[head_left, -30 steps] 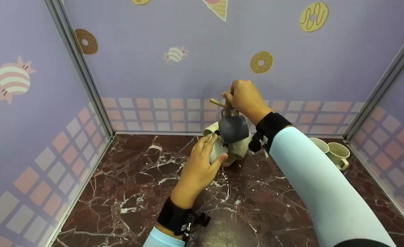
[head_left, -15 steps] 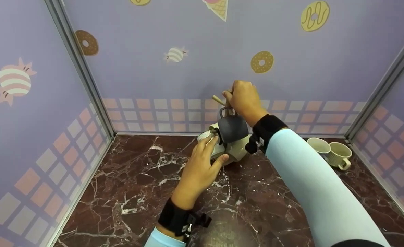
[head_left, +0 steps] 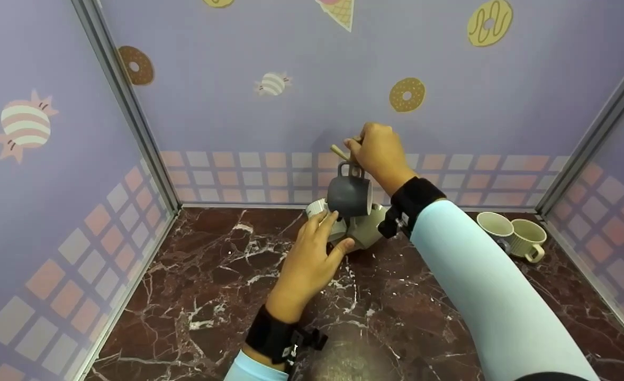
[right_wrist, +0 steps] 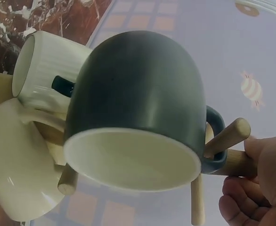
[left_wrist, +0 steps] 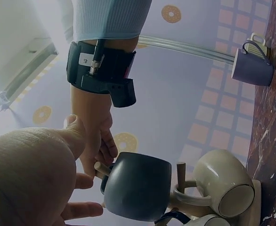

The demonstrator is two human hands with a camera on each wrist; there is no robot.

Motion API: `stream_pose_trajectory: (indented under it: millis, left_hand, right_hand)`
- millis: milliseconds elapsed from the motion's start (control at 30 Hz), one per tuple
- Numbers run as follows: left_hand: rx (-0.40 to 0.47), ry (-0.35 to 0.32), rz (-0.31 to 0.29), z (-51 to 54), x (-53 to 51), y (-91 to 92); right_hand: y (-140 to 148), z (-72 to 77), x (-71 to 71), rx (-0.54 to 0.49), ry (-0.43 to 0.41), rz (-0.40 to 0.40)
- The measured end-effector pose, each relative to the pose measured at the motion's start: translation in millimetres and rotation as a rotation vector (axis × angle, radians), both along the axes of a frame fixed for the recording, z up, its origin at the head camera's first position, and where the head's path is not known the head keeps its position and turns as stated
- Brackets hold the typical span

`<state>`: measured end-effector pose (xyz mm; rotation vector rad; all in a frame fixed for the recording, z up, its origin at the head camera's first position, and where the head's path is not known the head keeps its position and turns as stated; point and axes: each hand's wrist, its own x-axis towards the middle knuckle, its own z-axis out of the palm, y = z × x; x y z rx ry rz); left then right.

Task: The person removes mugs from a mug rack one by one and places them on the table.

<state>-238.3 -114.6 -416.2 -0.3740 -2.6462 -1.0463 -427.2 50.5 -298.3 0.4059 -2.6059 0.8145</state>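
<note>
**While gripping the rack (right_wrist: 237, 162), count three mugs about it and two apart**

Grasping the rack's post near its top with the right hand (head_left: 378, 151), fingers curled round the wood. Holding the left hand (head_left: 304, 259) low in front of the rack, beside the white mug (right_wrist: 58, 68), fingers extended and clasping nothing visible; cannot tell whether touching that mug.

Just below the right hand, see the dark mug (head_left: 349, 196) on its side high on the rack, with a peg through its handle and its mouth turned to the rack's right. Lower on the rack's right side, find the cream mug (right_wrist: 25, 160), mouth tilted downward, handle looped over another peg. Lower on the rack's left, find the white mug; cannot make out any peg through its dark handle.

Well to the right of the rack, see the purple mug (left_wrist: 253, 68) and the ribbed mug (head_left: 526, 238) upright, side by side on the table (head_left: 200, 296). Behind the rack, see the printed wall (head_left: 227, 116).

Would judge the rack partly loaded: dark and cream mugs on pegs, purple and ribbed mugs off it, at least one peg (right_wrist: 198, 202) apparently bare. Would read the present step as steadying or turning the rack.
</note>
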Motion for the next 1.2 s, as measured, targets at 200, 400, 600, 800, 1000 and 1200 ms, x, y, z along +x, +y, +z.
stream_pose_trajectory:
  millis: [200, 400, 600, 800, 1000, 1200]
  left_hand:
    - [-0.006, 0.01, -0.002, -1.0, -1.8, -0.4]
    - [-0.022, -0.013, 0.009, -0.8, -0.5, -0.3]
    - [-0.011, -0.044, 0.016, -7.2, -11.2, -8.4]
    - [0.076, -0.082, 0.041, -12.8, -32.7, -24.5]
    - [0.211, -0.016, 0.062, -10.1, -65.4, -24.7]
    - [0.313, -0.059, 0.075, -1.7, -82.5, -11.9]
  right_hand:
    - [9.9, -5.5, 4.9, -0.038, -0.022, 0.018]
    - [31.7, -20.0, 14.1, -0.14, -0.045, 0.053]
    - [56.0, -44.9, 24.5, -0.303, -0.157, 0.142]
    - [68.6, -73.1, 33.1, -0.369, -0.248, 0.209]
    - [72.3, -95.4, 37.9, -0.393, -0.354, 0.266]
    - [70.1, -104.2, 40.8, -0.373, -0.383, 0.297]
